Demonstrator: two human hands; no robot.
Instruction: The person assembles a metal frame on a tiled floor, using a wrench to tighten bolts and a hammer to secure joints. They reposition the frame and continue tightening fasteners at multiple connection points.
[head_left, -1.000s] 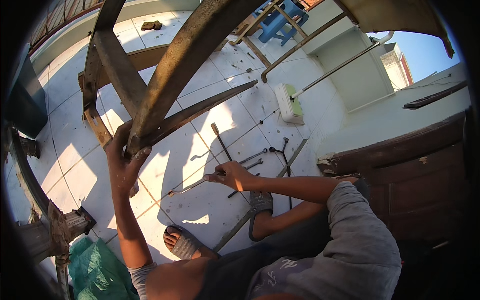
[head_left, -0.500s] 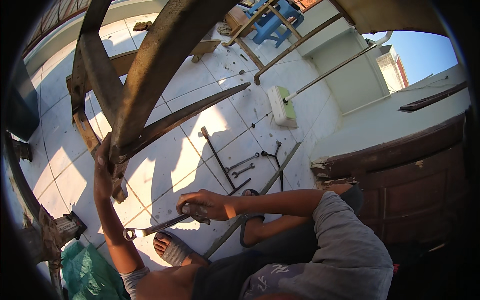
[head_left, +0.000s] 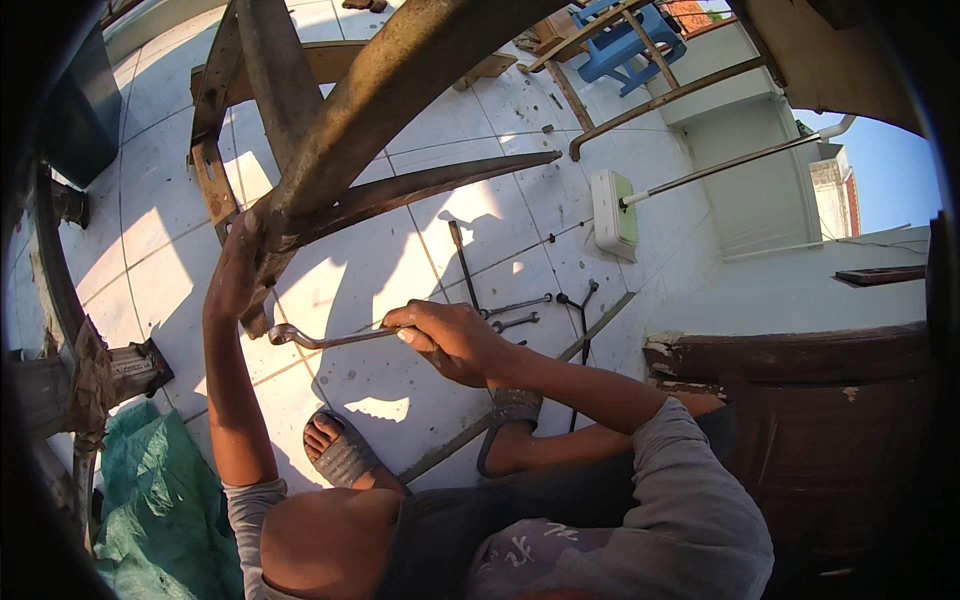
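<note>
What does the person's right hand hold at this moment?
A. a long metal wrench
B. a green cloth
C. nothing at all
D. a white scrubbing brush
A: the right hand grips the shaft of a long metal wrench whose ring end reaches toward the rusty metal frame that the left hand grasps.

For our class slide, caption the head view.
Left hand grips a rusty metal frame while right hand holds a wrench against it.

wrench (head_left: 330, 338): slim grey metal, ring-ended | held near-level at handle end | ring end beside rusty frame joint (head_left: 262, 262), contact unclear
</note>
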